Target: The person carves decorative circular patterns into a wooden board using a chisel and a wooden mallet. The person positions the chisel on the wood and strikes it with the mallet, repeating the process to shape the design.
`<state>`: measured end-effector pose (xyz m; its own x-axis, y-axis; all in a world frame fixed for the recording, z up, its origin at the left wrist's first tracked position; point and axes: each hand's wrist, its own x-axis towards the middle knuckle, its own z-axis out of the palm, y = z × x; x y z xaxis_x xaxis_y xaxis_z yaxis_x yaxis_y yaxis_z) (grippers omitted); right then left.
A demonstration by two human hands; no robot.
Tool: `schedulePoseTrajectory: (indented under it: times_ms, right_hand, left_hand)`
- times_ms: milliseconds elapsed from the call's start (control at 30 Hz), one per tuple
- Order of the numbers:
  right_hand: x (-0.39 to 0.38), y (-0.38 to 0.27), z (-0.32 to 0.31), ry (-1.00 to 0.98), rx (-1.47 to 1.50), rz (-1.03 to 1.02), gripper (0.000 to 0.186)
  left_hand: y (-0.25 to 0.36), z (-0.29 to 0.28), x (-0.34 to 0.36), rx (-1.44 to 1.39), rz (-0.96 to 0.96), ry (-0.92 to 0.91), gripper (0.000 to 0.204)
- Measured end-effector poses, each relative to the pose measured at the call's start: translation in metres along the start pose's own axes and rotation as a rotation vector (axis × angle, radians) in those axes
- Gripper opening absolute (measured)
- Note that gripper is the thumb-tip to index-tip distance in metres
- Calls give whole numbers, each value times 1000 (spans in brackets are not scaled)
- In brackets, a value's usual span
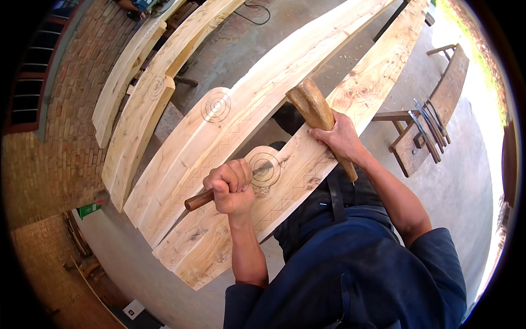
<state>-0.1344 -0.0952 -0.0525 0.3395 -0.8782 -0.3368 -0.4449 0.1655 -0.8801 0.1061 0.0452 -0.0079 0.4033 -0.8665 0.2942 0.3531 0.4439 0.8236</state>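
My left hand (232,185) is wrapped round a chisel, whose brown wooden handle (198,200) sticks out to the left. The thin blade points right, over the concentric rings (265,171) marked on the rounded bulge of the near wooden beam (372,90). Whether its edge touches the wood, I cannot tell. In my right hand (343,137) is a wooden mallet (311,104), its thick head raised up-left and its handle end pointing down toward my apron. Zigzag pencil lines run along the beam's edge.
Beside the near beam lies a second pale beam (274,71) with similar rings. Two more curved beams (141,118) rest at the left by a brick wall (71,93). Several chisels (430,126) lie on a narrow bench (455,82) at right. A blue power tool (144,5) shows at the top left.
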Motion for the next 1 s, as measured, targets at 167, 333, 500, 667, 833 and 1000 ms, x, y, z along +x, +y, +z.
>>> schedulePoseTrajectory:
  times_ms: [167, 333, 500, 667, 833, 1000]
  right_hand:
    - [-2, -5, -2, -16, -6, 42, 49]
    - [-4, -11, -6, -44, 22, -3, 50]
    - [-13, -49, -11, 33, -44, -218, 51]
    - [-44, -143, -40, 281, -10, -600, 48]
    - [-74, -199, -55, 277, 465, -731, 52]
    - [-50, -199, -44, 280, -867, -1083, 45]
  left_hand:
    - [-2, 1, -1, 78, 10, -38, 67]
    - [-4, 23, 4, 194, 4, -58, 60]
    - [-6, 29, 10, 345, -76, 12, 57]
    - [-13, 30, 12, 450, -174, 73, 52]
    - [-20, 45, 24, 566, -144, 30, 55]
    - [-30, 52, 28, 538, -26, 42, 45]
